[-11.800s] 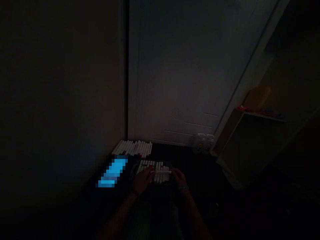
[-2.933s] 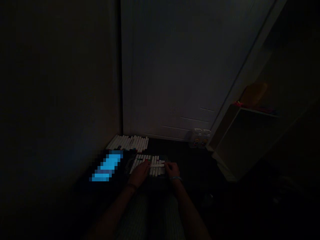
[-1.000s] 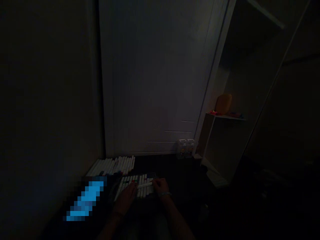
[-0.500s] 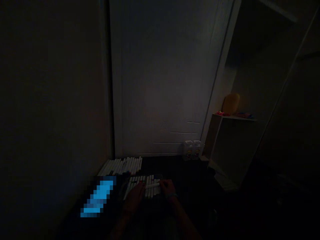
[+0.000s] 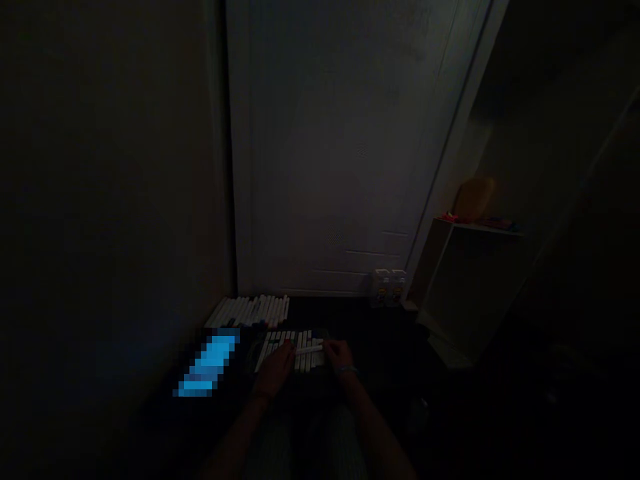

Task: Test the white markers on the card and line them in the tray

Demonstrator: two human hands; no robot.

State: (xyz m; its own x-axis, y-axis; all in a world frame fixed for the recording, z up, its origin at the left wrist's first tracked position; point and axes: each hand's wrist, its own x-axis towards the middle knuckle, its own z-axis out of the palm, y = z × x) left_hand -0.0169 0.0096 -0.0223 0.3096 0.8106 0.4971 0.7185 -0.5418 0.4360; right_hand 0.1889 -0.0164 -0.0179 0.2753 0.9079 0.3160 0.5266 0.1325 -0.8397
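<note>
A white marker (image 5: 309, 349) lies crosswise between my hands, held at its two ends. My left hand (image 5: 278, 368) pinches its left end, and my right hand (image 5: 339, 355) has closed fingers on the right end. Right under it, a row of white markers (image 5: 303, 363) lies side by side in what looks like a dark tray, partly hidden by my left hand. Farther back on the left, a second row of white markers (image 5: 250, 311) rests on the dark table. The dim light hides the finer detail of my fingers.
A glowing blue, pixelated screen (image 5: 207, 365) lies left of my hands. Two clear containers with labels (image 5: 389, 288) stand at the back right, against a pale panel (image 5: 330, 167). Beyond them is a shelf unit (image 5: 480, 267) with an orange object (image 5: 474, 198) on top.
The camera view has shifted, so the scene sits slightly higher and to the right. Both hands keep their hold on the marker, with little other movement visible.
</note>
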